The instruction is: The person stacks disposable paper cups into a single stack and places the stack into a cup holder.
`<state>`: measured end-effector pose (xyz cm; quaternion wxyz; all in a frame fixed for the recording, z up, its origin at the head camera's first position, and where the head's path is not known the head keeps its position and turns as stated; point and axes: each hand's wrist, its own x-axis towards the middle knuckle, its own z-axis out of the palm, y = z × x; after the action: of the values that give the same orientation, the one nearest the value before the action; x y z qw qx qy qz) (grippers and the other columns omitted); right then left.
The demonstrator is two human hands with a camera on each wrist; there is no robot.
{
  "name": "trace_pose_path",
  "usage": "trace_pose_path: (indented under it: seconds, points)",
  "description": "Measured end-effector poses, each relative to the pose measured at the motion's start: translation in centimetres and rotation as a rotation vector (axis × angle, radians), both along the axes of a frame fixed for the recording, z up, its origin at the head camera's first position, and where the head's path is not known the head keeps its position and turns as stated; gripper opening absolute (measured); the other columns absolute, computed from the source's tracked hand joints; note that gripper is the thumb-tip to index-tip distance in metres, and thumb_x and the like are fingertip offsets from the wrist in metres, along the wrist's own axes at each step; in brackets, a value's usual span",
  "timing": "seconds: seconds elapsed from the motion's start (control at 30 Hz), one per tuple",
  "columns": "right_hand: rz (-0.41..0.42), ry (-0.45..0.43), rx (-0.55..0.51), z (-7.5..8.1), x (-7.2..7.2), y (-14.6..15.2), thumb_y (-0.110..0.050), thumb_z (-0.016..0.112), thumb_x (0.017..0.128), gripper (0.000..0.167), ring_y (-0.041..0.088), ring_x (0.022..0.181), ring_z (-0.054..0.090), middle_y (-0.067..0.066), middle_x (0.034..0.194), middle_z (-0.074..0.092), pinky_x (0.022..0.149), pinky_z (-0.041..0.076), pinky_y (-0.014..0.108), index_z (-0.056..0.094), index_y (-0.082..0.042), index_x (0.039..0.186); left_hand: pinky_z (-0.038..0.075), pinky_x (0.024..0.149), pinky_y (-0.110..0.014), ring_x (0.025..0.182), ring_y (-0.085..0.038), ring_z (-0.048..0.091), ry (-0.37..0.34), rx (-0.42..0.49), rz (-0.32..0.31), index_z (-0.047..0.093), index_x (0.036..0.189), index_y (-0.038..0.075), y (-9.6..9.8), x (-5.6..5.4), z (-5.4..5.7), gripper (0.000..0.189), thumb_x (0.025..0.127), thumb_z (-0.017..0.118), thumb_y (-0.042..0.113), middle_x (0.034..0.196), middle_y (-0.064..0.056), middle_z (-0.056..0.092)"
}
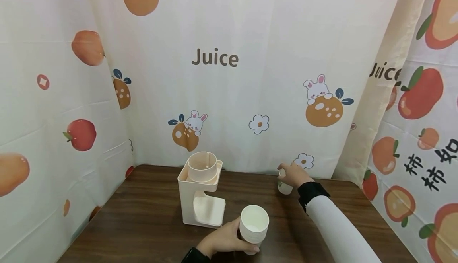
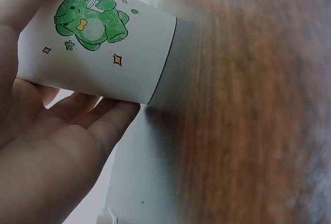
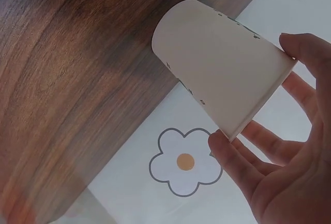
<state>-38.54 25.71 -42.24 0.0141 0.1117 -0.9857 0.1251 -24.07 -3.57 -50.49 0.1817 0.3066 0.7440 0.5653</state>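
In the head view my left hand (image 1: 229,237) grips a white paper cup (image 1: 254,221) near the table's front. A green bear is printed on this cup (image 2: 103,38) in the left wrist view, and my fingers wrap round its side. Lines near its mouth look like stacked rims. Toward the back right, my right hand (image 1: 292,174) holds another white paper cup (image 1: 285,187) by the rim. The right wrist view shows thumb and fingertips pinching that cup's (image 3: 222,69) rim, its narrower base toward the table; whether it touches the wood I cannot tell.
A cream-coloured machine (image 1: 189,199) with a round open top and a low platform stands left of the hands. Curtains (image 1: 232,96) printed with fruit enclose the back and sides of the dark wooden table (image 1: 143,215).
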Motion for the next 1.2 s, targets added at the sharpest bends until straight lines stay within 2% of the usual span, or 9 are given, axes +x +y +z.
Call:
trace_pose_path:
  seconds: [0.3,0.57,0.9,1.07,1.2]
  points:
    - [0.024,0.003,-0.005,0.0,1.2,0.1,-0.027,0.072,0.092,0.039,0.045,0.103,0.056,0.030,0.117,0.054,0.079,0.052,0.056,0.064,-0.010,0.127,0.042,0.097,-0.037,0.113,-0.008,0.057,-0.019,-0.001,-0.009,0.044,0.143,0.028,0.0,-0.1,0.0,0.075,0.081,0.086,0.021,0.122,0.014,0.062]
    - [0.051,0.007,-0.014,0.5,2.2,0.2,-0.027,0.073,0.092,0.036,0.035,0.096,0.059,0.024,0.115,0.056,0.075,0.054,0.050,0.065,-0.012,0.125,0.042,0.098,-0.036,0.114,-0.008,0.057,-0.008,0.004,-0.014,0.044,0.143,0.026,0.0,-0.2,0.1,0.074,0.081,0.085,0.020,0.122,0.014,0.062]
    - [0.077,0.028,0.005,0.6,5.2,-0.3,-0.028,0.072,0.091,0.031,0.027,0.082,0.057,0.017,0.108,0.057,0.068,0.056,0.046,0.066,-0.020,0.121,0.042,0.097,-0.037,0.113,-0.009,0.058,-0.016,-0.004,-0.010,0.045,0.142,0.028,0.1,-0.1,-0.1,0.074,0.081,0.086,0.022,0.121,0.014,0.062]
    - [0.097,0.035,0.006,0.5,6.6,-0.5,-0.027,0.072,0.091,0.030,0.025,0.082,0.057,0.015,0.108,0.056,0.064,0.055,0.042,0.067,-0.023,0.120,0.042,0.097,-0.037,0.113,-0.009,0.057,-0.006,-0.003,-0.005,0.045,0.142,0.028,0.1,-0.2,-0.2,0.073,0.081,0.086,0.021,0.122,0.014,0.062]
    - [0.109,0.038,0.023,0.6,7.6,-0.6,-0.028,0.074,0.090,0.028,0.026,0.088,0.056,0.013,0.107,0.056,0.064,0.055,0.042,0.067,-0.027,0.117,0.042,0.096,-0.036,0.113,-0.008,0.058,0.000,-0.003,-0.010,0.045,0.141,0.028,0.1,-0.2,-0.1,0.072,0.081,0.085,0.021,0.121,0.014,0.062]
